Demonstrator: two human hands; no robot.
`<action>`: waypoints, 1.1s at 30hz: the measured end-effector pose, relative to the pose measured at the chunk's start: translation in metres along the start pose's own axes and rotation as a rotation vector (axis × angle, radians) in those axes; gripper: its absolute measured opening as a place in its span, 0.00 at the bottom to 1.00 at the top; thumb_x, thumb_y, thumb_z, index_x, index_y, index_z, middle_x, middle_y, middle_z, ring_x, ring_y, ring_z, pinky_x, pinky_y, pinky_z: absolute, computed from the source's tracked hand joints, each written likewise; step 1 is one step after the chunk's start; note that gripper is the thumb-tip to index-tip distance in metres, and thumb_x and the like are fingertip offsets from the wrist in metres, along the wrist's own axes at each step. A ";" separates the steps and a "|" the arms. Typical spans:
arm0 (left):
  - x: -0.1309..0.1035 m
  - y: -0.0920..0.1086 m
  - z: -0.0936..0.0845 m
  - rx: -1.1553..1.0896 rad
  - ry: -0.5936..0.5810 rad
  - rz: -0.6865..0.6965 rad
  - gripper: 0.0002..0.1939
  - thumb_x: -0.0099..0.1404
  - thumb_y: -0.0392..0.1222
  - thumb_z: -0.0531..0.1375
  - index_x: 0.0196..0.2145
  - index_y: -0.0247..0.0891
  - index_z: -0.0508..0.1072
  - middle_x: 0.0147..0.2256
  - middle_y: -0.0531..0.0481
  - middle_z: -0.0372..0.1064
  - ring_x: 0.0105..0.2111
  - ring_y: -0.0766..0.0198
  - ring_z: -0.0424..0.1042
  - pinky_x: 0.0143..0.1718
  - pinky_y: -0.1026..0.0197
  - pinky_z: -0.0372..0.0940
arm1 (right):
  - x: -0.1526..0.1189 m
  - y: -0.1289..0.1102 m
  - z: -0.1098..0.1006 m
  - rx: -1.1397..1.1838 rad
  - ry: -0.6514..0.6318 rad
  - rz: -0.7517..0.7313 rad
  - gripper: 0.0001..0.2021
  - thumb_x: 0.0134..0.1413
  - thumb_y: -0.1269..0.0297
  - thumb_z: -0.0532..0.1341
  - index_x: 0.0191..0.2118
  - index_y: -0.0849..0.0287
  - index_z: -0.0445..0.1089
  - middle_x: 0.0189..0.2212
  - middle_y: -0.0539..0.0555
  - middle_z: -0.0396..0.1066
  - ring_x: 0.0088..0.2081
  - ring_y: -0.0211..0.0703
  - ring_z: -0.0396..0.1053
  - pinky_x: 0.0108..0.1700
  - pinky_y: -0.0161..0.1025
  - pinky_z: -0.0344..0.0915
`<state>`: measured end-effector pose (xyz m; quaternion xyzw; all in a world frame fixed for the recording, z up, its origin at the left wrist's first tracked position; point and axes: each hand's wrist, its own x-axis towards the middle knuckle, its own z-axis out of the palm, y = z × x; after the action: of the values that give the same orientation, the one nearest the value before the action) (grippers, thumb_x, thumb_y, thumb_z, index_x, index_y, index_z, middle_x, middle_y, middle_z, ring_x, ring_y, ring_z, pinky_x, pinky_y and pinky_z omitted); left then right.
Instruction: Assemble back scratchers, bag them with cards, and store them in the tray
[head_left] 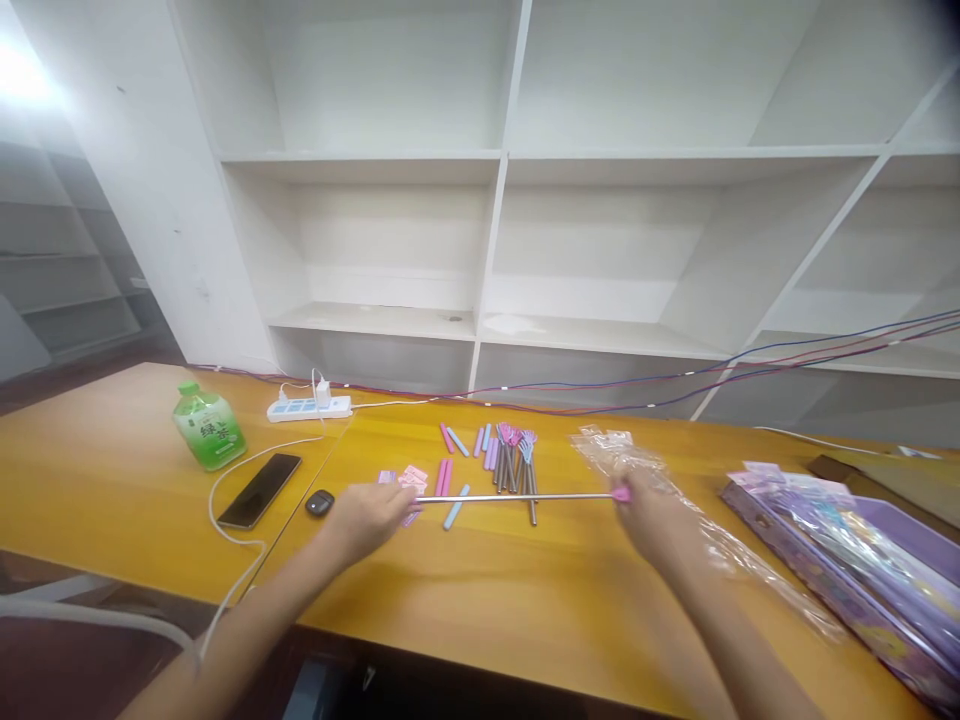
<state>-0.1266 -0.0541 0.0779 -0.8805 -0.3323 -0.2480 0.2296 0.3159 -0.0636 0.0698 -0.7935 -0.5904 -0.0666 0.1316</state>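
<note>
Stretched level between both hands is a telescopic back scratcher (pixel 517 497), its thin metal rod drawn out long. My left hand (pixel 379 520) is closed around the rod's left end. My right hand (pixel 656 510) is closed on the pink head at the other end, mostly hidden by the fingers. Behind the rod lies a bunch of back scratchers (pixel 517 460) with pink, purple and blue claw heads and metal shafts. Loose pink handle sleeves (pixel 444 478) and a blue sleeve (pixel 456 507) lie nearby. Small pink printed cards (pixel 412 480) rest beside my left hand.
Clear plastic bags (pixel 720 540) spread under and beyond my right hand. A purple box (pixel 832 570) of packaged items stands at right. On the left are a green bottle (pixel 210 430), phone (pixel 260 490), black mouse (pixel 319 503), white cable (pixel 225 470) and power strip (pixel 309 407).
</note>
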 end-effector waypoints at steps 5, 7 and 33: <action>0.028 0.076 0.046 -0.110 -0.046 -0.123 0.15 0.78 0.48 0.54 0.43 0.39 0.77 0.30 0.44 0.75 0.24 0.62 0.72 0.23 0.60 0.54 | -0.051 -0.125 0.021 -0.009 0.025 -0.222 0.12 0.74 0.60 0.52 0.41 0.59 0.68 0.27 0.61 0.76 0.27 0.51 0.77 0.29 0.38 0.61; 0.025 0.080 0.049 -0.130 -0.064 -0.130 0.16 0.78 0.49 0.53 0.44 0.39 0.77 0.30 0.45 0.75 0.24 0.62 0.73 0.24 0.60 0.55 | -0.062 -0.136 0.021 -0.016 0.001 -0.273 0.11 0.73 0.60 0.52 0.41 0.58 0.67 0.27 0.59 0.76 0.27 0.51 0.78 0.28 0.37 0.61; 0.029 0.008 0.019 -0.052 -0.471 -0.114 0.25 0.79 0.56 0.48 0.38 0.37 0.77 0.32 0.41 0.79 0.29 0.56 0.79 0.32 0.60 0.65 | -0.028 -0.051 0.018 -0.003 -0.043 -0.602 0.09 0.72 0.65 0.51 0.40 0.55 0.68 0.34 0.55 0.76 0.30 0.44 0.72 0.32 0.36 0.52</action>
<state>-0.0970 -0.0350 0.0781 -0.8995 -0.4193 -0.0572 0.1085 0.2585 -0.0709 0.0522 -0.5844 -0.8016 -0.0868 0.0920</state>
